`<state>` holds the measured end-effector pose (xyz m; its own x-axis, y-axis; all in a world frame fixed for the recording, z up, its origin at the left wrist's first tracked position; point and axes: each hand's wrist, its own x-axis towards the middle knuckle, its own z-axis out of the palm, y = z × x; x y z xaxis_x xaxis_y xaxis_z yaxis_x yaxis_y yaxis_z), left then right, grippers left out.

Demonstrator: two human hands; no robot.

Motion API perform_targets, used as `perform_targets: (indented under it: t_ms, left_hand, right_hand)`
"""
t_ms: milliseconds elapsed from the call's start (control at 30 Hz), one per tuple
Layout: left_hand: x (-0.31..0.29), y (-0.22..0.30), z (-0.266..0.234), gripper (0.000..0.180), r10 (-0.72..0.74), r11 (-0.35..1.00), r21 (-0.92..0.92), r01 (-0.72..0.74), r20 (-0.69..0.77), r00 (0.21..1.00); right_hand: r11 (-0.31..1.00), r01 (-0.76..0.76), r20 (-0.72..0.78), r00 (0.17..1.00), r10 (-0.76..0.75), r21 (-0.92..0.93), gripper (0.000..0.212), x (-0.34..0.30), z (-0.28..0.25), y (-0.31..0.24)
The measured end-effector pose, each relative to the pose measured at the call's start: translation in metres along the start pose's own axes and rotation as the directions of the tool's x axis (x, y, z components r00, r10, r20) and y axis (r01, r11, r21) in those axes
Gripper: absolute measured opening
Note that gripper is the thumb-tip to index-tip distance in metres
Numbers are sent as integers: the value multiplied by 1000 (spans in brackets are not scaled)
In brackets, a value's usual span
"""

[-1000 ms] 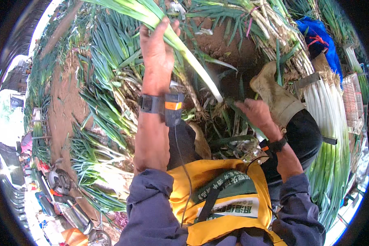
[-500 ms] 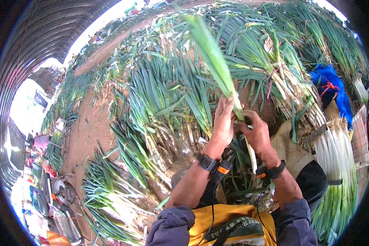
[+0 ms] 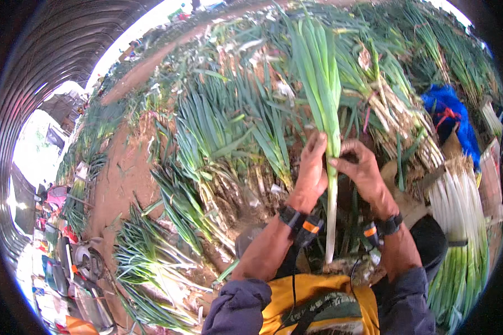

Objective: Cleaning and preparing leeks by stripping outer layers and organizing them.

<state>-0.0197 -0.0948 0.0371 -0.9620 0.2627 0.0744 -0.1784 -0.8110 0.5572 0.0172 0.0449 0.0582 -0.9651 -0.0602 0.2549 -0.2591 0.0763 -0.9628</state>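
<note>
A long green onion (image 3: 332,204) stands nearly upright in front of me, its green leaves fanned toward the top and its white stem pointing down at my lap. My left hand (image 3: 312,173) is closed on it from the left, where the leaves meet the stem. From the right, my right hand (image 3: 364,170) pinches the same part between thumb and fingers. The root end hangs below both hands. Trimmed white-stemmed onions lie in a neat bundle (image 3: 458,206) at my right side, bound with a dark band.
Untrimmed onions (image 3: 209,123) with dirty roots lie in rows ahead, and another pile (image 3: 151,262) is at the left. Tied onions (image 3: 394,109) lie ahead right, near a blue sack (image 3: 450,114). Bare soil (image 3: 120,173) runs along the left, with a parked vehicle (image 3: 84,279) beyond.
The onion has swung from leaning left to nearly upright, and its leaves have spread. My right hand has shifted slightly right and up, still at the stalk.
</note>
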Motion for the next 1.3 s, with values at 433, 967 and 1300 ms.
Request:
perform_targets:
  t_ms: [433,967,1300]
  left_hand:
    - [10,20,9,30,118,987,103,-126,86,989]
    - [13,104,-20,37,292,954,42,-298,109,950]
    - [20,123,-37,30,408,909,36,-415,118,905]
  right_hand:
    - [984,13,12,1000,-11,-176,27,12,4,-24]
    - [797,-282,98,916,390,-534,34,-121,-38,74]
    - [793,-75,107,979,175,-605,40,-133,-36,101]
